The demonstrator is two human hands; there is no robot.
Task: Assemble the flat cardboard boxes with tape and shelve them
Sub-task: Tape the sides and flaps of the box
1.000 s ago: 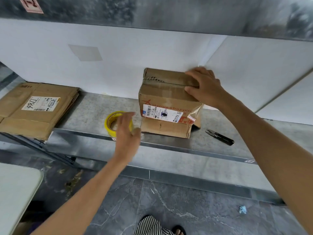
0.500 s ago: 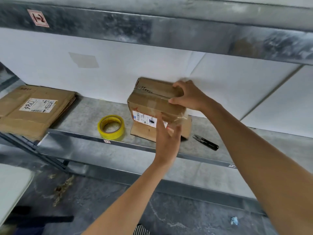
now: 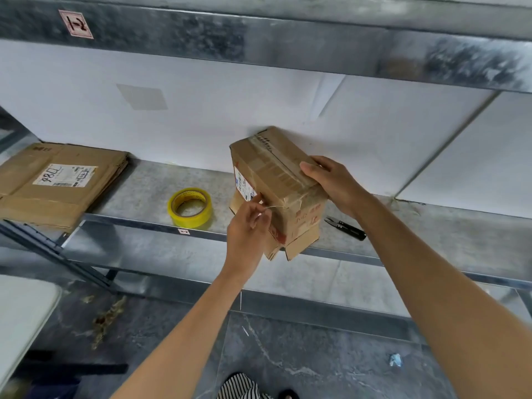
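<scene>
Bare shelf (image 3: 138, 191) lies open between the flat cardboard stack (image 3: 57, 182) and the yellow tape roll (image 3: 190, 207), and again right of the black snips (image 3: 345, 227), while the tilted box (image 3: 276, 180) blocks the middle.

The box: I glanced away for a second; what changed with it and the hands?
The left hand moved from beside the tape roll to the box and now pinches a thin strand at its front corner. The right hand, gripping the top throughout, turned and tilted the box, its bottom flaps over the shelf edge. Tape roll, snips and flat cardboard stack stayed put.
</scene>
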